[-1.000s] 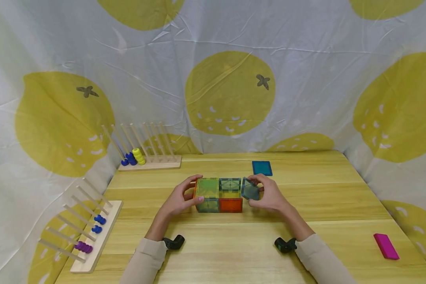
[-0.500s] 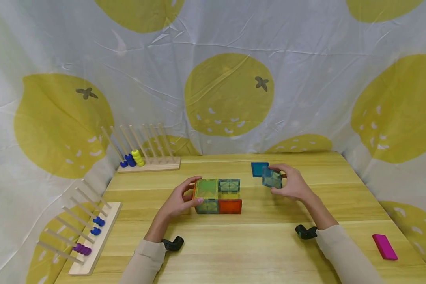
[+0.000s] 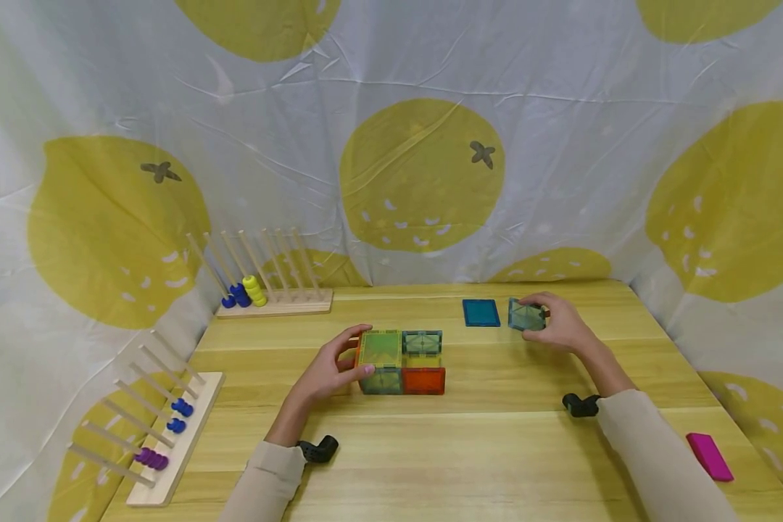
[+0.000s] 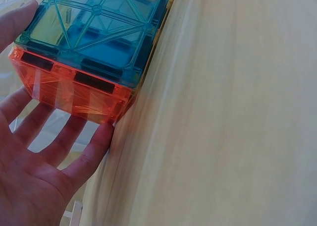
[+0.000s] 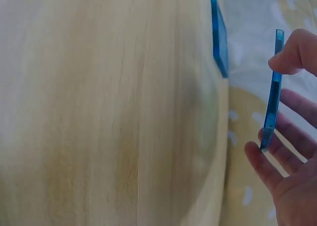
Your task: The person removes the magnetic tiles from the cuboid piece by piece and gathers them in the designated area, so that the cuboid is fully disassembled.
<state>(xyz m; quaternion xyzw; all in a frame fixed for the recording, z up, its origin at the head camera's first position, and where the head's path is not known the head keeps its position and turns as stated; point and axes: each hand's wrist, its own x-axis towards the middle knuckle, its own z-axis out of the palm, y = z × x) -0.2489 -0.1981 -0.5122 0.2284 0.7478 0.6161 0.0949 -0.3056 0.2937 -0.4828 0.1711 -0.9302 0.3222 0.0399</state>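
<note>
Near the middle of the table, a box built of translucent magnetic tiles [image 3: 381, 348] has a yellow-green top on its left half. Its right half is uncovered on top, with an orange tile [image 3: 423, 380] in front and a bluish tile [image 3: 422, 342] behind. My left hand [image 3: 328, 365] grips the box's left end, thumb at the front; in the left wrist view, fingers touch its orange end tile [image 4: 69, 87]. Off to the right, my right hand [image 3: 560, 324] pinches a blue magnetic tile [image 3: 525, 316] by its edges, seen edge-on in the right wrist view.
A blue tile [image 3: 481, 312] lies flat at the back, left of the right hand. Peg racks stand at the back left [image 3: 280, 305] and left side [image 3: 185, 442], carrying blue, yellow and purple beads. A magenta block [image 3: 709, 457] lies at the right. A lemon-print cloth hangs behind.
My right hand has carried the blue tile away from the box's right end, rightward and back past the flat tile. The left hand has stayed on the box.
</note>
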